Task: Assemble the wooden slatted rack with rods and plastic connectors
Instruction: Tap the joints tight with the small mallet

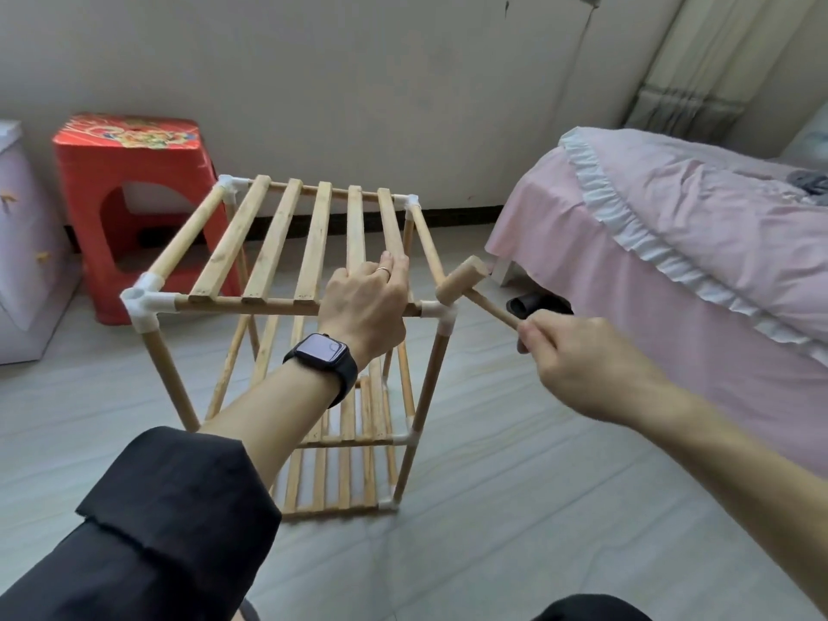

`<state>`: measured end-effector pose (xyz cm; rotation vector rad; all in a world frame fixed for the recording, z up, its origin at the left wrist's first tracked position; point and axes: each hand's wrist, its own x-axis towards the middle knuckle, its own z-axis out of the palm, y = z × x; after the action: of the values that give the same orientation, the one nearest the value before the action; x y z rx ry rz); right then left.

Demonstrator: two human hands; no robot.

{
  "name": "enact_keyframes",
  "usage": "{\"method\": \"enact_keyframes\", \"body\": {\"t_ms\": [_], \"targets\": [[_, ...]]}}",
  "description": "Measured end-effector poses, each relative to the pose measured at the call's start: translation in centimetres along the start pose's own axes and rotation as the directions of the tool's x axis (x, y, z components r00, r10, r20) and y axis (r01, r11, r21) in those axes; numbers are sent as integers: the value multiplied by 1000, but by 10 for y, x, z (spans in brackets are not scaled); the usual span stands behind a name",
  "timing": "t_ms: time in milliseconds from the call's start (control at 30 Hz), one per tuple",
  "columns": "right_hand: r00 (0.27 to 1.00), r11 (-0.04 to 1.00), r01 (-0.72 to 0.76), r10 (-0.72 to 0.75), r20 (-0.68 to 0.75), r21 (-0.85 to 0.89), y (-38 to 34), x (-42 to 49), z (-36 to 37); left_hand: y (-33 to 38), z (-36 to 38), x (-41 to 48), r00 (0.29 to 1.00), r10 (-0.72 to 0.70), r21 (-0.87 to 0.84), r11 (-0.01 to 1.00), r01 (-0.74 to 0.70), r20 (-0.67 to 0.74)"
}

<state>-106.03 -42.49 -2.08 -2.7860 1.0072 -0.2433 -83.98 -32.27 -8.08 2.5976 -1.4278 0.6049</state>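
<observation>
**Holding rack top, mallet at near-right corner**

Rack (286,244) stood upright on the pale floor (515,508), between a red stool (130,181) and a pink bed (672,226). Top tier: five wooden slats lying across round rods, with white plastic connectors at all four corners. Two lower slatted shelves (354,441) were visible beneath.

Left hand (365,302) lay over the right end of the near top rod, fingers curled over the ends of the last slats, gripping them. Ring (384,270) on one finger; dark smartwatch (325,354) on the wrist, screen blank from where I stood; black sleeve (157,508) pushed up the forearm.

Right hand (578,356) was closed around the handle end of a small wooden mallet (463,284). Mallet head sat just above and beside the near-right connector (441,312); contact could not be judged.

Writing: the stool top carried a coloured print, too blurred to read.

A dark slipper (537,304) lay at the foot of the bed. White cabinet (18,244) stood at far left, contents hidden.
</observation>
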Motion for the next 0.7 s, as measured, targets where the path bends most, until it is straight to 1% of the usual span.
{"method": "enact_keyframes", "body": {"t_ms": [33,67,100,133,167,300,367,400,433,467,500,533,567,600,633,667,700], "targets": [[998,997,12,-7,-70,80,1,0,-6,0,0,0,1000,1,-12,1000,-1,-2],[981,986,53,-21,-192,161,3,-2,-8,1,0,0,1000,4,-18,1000,-4,-1],[948,968,102,-24,-319,231,5,-3,-7,0,0,0,1000,2,-13,1000,-2,-6],[915,949,150,-26,-403,279,4,-7,-4,0,0,-1,1000,-3,-4,1000,3,-17],[902,939,178,-37,-429,293,3,-9,2,0,1,0,1000,-2,-1,1000,2,-30],[930,934,211,-101,-353,289,5,-10,32,0,-1,1,1000,22,-13,1000,-22,-17],[935,932,220,-116,-336,288,3,-8,36,-3,-3,3,998,42,-17,999,-41,46],[940,930,217,-117,-322,297,1,-8,37,-6,-5,5,994,61,-64,996,-55,90],[946,930,210,-115,-304,301,0,-9,37,-10,-10,7,986,78,-196,979,-48,150],[952,930,199,-108,-287,308,-2,-10,36,-15,-21,11,966,82,-417,908,28,244],[955,927,198,-111,-274,317,-2,-11,35,-20,-34,14,939,99,-650,746,148,328],[961,920,196,-111,-254,340,-3,-12,33,-25,-46,16,926,130,-808,542,233,354],[967,906,194,-113,-228,375,-3,-13,31,-29,-58,19,944,111,-882,402,245,312],[974,889,191,-119,-194,416,-5,-14,29,-33,-70,22,965,62,-909,357,217,254],[978,870,195,-135,-160,453,-7,-15,26,-36,-79,24,981,42,-923,349,163,189],[979,855,200,-157,-129,479,-11,-16,23,-36,-86,25,987,51,-930,346,123,149],[978,843,208,-180,-104,497,-15,-17,19,-33,-93,24,985,84,-931,347,115,153]]}}
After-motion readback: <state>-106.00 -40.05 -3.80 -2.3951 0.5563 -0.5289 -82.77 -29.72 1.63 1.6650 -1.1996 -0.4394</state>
